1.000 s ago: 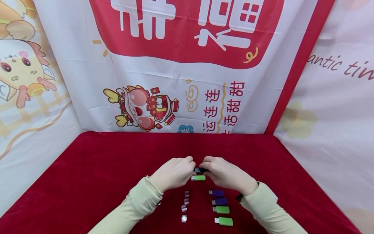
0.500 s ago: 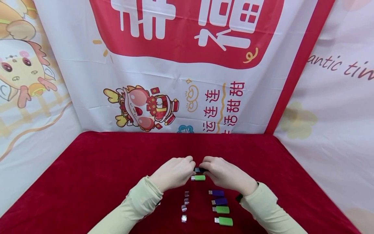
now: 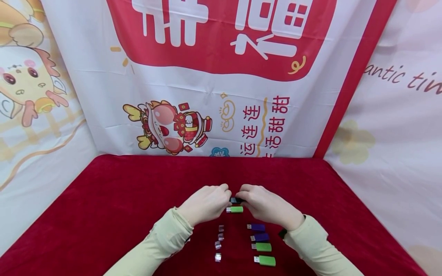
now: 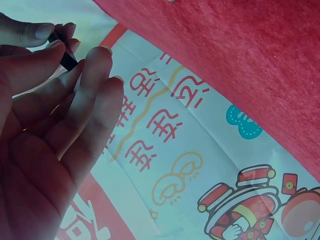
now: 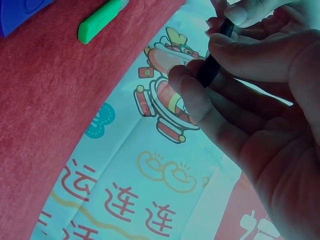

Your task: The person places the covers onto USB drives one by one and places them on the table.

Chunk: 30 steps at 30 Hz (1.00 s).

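Observation:
In the head view a black USB stick (image 3: 235,200) is held up between both hands, over the far middle of the red table. My left hand (image 3: 207,205) pinches its left end between thumb and fingers. The right hand (image 3: 267,203) grips the other end, and its thumb lies along the dark body in the right wrist view (image 5: 210,70). Fingers cover much of the stick, so whether a cap sits on it cannot be told. Just nearer than the hands lies a green USB stick (image 3: 236,209) with a clear piece at its left end.
Several clear caps (image 3: 218,257) form a column on the red cloth (image 3: 138,214). To their right lie two purple USB sticks (image 3: 261,237) and two green uncapped ones (image 3: 267,261), plugs facing left. A printed white banner (image 3: 193,84) hangs behind the table.
Both hands keep almost the same place and hold on the black USB stick. The other sticks and the caps have not moved.

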Each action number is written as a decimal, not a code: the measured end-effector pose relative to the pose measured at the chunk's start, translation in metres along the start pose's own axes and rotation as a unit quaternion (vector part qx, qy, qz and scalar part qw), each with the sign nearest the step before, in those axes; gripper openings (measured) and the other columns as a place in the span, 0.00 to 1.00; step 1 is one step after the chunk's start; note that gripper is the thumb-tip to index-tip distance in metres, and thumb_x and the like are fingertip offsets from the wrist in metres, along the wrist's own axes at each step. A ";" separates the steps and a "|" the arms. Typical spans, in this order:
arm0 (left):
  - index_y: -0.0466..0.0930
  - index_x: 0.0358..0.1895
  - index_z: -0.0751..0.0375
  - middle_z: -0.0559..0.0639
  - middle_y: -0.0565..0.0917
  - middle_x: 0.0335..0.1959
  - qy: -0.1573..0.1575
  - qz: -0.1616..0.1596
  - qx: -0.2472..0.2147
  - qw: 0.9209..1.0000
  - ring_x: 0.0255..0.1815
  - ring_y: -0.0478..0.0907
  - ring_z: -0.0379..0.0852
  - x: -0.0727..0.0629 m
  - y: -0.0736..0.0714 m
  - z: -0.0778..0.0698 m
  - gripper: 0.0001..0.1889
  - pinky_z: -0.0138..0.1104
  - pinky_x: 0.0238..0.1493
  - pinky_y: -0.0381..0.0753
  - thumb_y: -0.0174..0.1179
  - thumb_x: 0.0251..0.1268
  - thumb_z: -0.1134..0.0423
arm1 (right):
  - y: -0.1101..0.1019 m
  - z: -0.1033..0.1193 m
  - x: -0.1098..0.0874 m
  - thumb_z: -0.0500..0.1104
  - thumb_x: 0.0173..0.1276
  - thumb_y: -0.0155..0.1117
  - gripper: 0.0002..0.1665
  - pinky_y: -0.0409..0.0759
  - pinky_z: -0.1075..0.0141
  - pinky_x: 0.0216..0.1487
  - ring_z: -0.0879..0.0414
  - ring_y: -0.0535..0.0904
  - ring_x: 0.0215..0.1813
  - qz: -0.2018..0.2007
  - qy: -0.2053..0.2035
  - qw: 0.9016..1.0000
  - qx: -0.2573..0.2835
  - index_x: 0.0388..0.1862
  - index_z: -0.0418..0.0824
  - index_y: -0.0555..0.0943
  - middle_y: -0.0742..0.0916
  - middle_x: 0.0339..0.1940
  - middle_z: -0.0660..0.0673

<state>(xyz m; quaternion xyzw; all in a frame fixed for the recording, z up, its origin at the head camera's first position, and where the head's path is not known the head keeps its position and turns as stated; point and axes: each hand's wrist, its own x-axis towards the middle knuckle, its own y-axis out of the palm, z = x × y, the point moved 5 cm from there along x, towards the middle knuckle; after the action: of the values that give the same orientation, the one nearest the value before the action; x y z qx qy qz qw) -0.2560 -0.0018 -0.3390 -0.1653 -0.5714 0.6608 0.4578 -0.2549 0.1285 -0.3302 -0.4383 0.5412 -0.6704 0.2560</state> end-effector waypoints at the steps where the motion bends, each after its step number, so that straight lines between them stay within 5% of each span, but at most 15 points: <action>1: 0.81 0.32 0.58 0.48 0.74 0.26 0.000 0.002 0.000 1.000 0.21 0.74 0.40 0.000 0.000 0.000 0.11 0.29 0.20 0.75 0.65 0.65 0.55 | 0.000 0.000 0.000 0.28 0.58 0.69 0.11 0.78 0.72 0.36 0.59 0.80 0.36 -0.001 -0.001 1.000 -0.001 0.39 0.37 0.84 0.82 0.34 0.47; 30: 0.81 0.29 0.58 0.49 0.74 0.26 0.009 -0.032 0.022 0.999 0.20 0.75 0.42 -0.002 -0.002 -0.001 0.09 0.31 0.19 0.76 0.66 0.64 0.57 | 0.003 0.001 0.001 0.29 0.59 0.69 0.10 0.78 0.74 0.36 0.59 0.80 0.35 0.000 0.000 1.000 -0.003 0.39 0.37 0.84 0.82 0.34 0.47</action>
<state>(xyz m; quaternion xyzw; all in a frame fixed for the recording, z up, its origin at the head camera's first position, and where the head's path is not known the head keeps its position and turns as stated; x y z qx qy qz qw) -0.2533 -0.0027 -0.3378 -0.1428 -0.5580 0.6564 0.4872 -0.2553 0.1262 -0.3324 -0.4391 0.5435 -0.6687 0.2542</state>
